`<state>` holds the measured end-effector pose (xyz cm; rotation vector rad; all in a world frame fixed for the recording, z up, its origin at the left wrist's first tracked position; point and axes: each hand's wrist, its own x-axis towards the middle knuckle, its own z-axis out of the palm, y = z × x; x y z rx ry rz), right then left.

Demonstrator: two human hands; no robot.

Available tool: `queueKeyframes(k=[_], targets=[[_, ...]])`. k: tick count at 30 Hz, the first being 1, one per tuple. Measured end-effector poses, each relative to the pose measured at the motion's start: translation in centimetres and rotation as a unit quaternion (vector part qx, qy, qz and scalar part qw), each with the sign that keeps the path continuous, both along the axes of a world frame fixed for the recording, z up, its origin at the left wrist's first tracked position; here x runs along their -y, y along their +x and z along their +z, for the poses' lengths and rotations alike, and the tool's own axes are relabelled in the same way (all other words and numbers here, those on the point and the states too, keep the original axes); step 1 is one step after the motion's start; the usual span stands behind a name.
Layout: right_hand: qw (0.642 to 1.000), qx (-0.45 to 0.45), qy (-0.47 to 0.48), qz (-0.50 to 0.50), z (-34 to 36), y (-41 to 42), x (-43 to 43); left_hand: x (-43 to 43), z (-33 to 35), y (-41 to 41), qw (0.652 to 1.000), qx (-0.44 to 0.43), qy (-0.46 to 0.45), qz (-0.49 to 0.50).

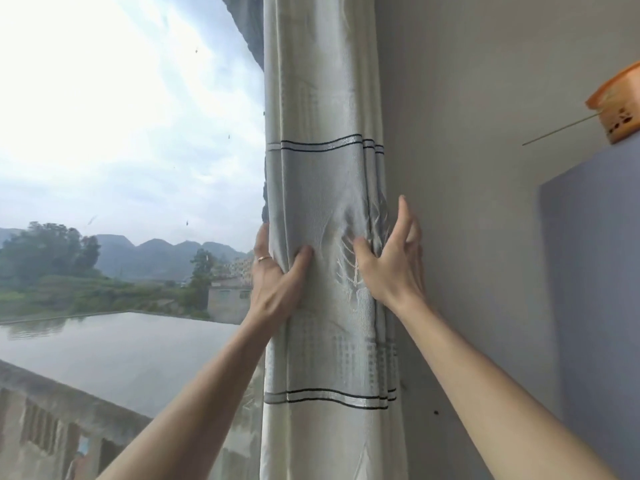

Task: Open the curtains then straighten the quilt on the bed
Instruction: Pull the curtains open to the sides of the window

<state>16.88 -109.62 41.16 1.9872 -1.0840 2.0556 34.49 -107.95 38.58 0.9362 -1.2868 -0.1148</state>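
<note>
- Silvery-beige striped fabric curtain [325, 202]: I see it bunched against the grey wall [485, 168].
- My left hand [277, 282] pinches its window-side edge.
- My right hand [391, 261] presses it, fingers spread.

Blocked frame centre by bunched curtain [325, 202], hard against wall [467, 133] at right. Glass [121, 133] fills left half. Cabinet [595, 271] crowds right edge.

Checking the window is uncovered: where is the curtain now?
The curtain hangs bunched mid-frame against the wall, right of the window, between both hands.
</note>
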Motion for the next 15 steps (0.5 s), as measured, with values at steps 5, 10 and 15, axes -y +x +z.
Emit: queueKeyframes(k=[5, 10, 15], targets=[[0.997, 0.0, 0.002, 0.081, -2.4, 1.3, 2.0, 2.1, -0.8, -0.4, 0.998, 0.016, -0.047, 0.043], [0.985, -0.049, -0.16, -0.039, -2.0, 1.9, 4.2, 6.1, 0.2, -0.9, 0.965, 0.099, -0.192, 0.148], [0.986, -0.077, -0.131, -0.075, -0.1, 2.1, 9.6, 12.2, 1.1, -1.9, 0.958, 0.147, -0.164, 0.185]])
